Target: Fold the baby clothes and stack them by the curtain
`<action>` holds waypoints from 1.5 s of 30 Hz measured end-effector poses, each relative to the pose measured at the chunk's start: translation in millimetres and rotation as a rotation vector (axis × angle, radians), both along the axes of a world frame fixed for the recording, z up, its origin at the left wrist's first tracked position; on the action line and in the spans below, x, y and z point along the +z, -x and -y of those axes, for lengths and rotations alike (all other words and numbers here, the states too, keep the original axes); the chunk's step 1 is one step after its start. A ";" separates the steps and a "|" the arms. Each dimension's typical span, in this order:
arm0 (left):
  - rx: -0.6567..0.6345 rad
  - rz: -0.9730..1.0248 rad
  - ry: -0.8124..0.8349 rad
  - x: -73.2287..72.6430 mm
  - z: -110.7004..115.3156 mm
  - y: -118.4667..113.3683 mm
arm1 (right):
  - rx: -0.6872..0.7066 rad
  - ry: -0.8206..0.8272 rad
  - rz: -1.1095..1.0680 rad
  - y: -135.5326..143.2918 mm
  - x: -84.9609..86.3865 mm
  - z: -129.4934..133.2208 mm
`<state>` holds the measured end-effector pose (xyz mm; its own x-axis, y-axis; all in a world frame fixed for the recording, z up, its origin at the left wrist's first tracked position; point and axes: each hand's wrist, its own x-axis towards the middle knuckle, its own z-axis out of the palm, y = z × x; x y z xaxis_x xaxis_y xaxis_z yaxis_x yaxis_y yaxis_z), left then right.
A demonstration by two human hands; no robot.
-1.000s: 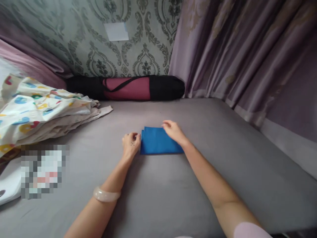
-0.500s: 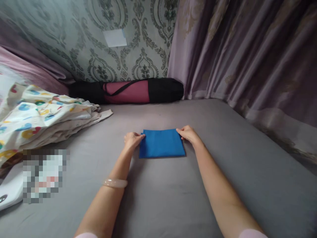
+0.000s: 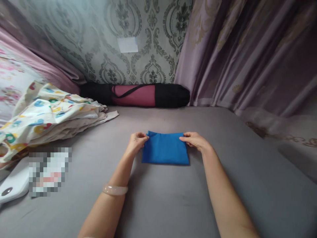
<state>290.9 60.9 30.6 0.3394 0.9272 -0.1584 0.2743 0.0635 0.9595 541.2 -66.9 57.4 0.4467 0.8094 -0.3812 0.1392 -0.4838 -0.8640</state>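
A folded blue cloth [image 3: 165,149] lies on the grey sheet [image 3: 163,201] in front of me. At its far left corner my left hand [image 3: 139,140] pinches the edge between thumb and fingers. My right hand [image 3: 194,140] grips the far right corner, thumb on top and fingers curled beneath. The cloth's near edge rests flat on the sheet, while its far edge looks slightly raised. A pale bangle [image 3: 115,189] circles my left forearm.
A black and dark pink roll bag [image 3: 135,96] lies along the patterned wall. Patterned fabric [image 3: 56,109] is heaped at the left, with a white object [image 3: 16,180] nearer me. Purple curtains [image 3: 237,59] hang at the right.
The view has shifted a little. My right hand's thumb now lies further onto the cloth's corner, and the cloth's far edge has a slight crease near the left. Both hands still hold it.
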 end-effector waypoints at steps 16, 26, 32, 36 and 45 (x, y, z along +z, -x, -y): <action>0.019 0.433 0.016 35.7 3.1 7.8 | 0.217 -0.465 0.059 0.2 34.4 16.6; -0.317 -0.162 -0.023 3.5 2.7 13.4 | 0.325 -0.016 0.107 4.4 -0.4 3.6; -0.510 -0.501 -0.277 10.1 1.5 16.7 | 0.290 0.142 0.223 3.1 5.6 7.6; -0.547 -0.724 -0.504 18.3 1.7 19.8 | 0.328 0.219 0.319 0.3 11.5 9.9; -0.695 -0.563 -0.825 -0.7 15.1 -1.6 | 0.425 -0.246 1.050 41.7 -18.6 -32.7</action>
